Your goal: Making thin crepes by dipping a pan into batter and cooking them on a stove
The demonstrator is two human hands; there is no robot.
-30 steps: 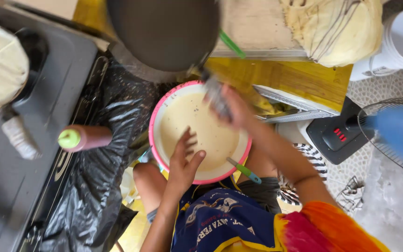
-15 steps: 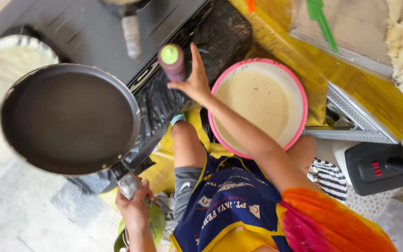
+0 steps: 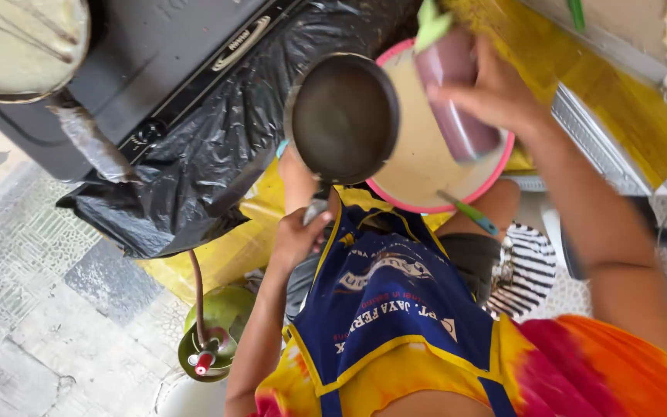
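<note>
My left hand (image 3: 296, 235) has a closed grip on the pan (image 3: 343, 116) handle; my right hand (image 3: 496, 93) grips the purple bottle (image 3: 457, 104) over the batter bowl (image 3: 426, 166).

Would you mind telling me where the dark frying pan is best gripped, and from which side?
Grip the frying pan by its handle, coming from the body side: the handle juts from the rim toward the person, where the left hand already closes on it. The round bowl offers no hold, and it hangs partly over the pink-rimmed batter bowl.
</note>
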